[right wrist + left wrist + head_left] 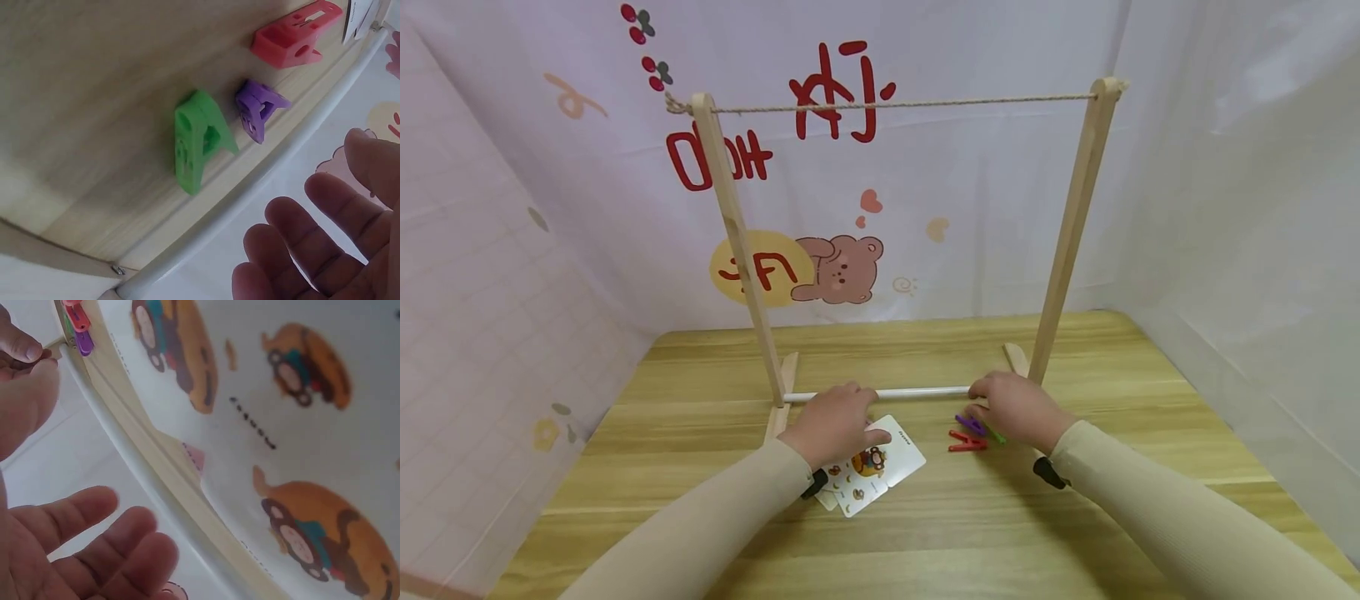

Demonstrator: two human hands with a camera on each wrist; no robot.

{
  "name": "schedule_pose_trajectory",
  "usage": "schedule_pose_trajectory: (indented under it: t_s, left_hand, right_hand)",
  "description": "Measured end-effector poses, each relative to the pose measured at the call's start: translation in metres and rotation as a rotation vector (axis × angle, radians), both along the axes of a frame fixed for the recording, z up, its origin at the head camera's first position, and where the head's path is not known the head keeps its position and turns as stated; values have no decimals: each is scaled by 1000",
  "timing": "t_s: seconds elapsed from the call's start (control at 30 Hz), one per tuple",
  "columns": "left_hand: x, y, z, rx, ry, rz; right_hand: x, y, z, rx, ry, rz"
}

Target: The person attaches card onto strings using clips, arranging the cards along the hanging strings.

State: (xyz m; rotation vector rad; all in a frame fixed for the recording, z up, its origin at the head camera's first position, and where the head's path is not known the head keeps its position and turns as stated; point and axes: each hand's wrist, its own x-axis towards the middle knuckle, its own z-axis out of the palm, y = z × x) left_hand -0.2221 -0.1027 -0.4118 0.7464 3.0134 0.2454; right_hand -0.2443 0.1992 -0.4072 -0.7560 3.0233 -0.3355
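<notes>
My left hand (835,425) hovers over printed cards (906,454), its fingers loosely spread and holding nothing. Monkeys and bananas decorate the white cards, which overlap one another on the table; the hand and wrist hide part of them. My right hand (1018,408) is above several plastic clothespins, with its fingers relaxed and apart from them in the right wrist view. A green clothespin (197,140) lies nearest the right post, a purple clothespin (257,109) beside it, and a red clothespin (297,34) closer to the cards.
A wooden frame stands across the table (940,533), its left post (737,242) and right post (1075,225) joined by a twine line (925,104) on top and a white rod (921,392) low down. Behind it hangs a printed curtain (985,225).
</notes>
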Motion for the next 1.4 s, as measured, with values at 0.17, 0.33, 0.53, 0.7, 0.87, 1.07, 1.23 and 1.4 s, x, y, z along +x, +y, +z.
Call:
schedule_pose_trajectory:
  t_s: [0.17, 0.33, 0.53, 0.7, 0.87, 1.07, 1.23, 1.4]
  left_hand:
    - [0, 0, -2, -29, -24, 24]
    - [0, 0, -8, -56, -55, 19]
    - [1, 2, -13, -79, -70, 3]
    - [1, 2, -18, -83, -112, 13]
    - [0, 2, -21, -75, -124, 31]
    - [0, 5, -19, -49, -134, 44]
    - [0, 7, -17, -54, -133, 33]
    - [-1, 9, -18, -38, -126, 16]
  right_hand:
    - [1, -3, -1, 18, 1, 1]
    - [-1, -4, -6, 14, -6, 21]
    - [-3, -3, -12, 26, -45, 28]
    - [-3, -4, -15, 50, -70, 34]
    - [-2, -3, -17, 64, -36, 57]
    - [-2, -2, -15, 67, -38, 58]
    - [-4, -1, -17, 99, -7, 67]
    - [-6, 0, -22, 115, -6, 53]
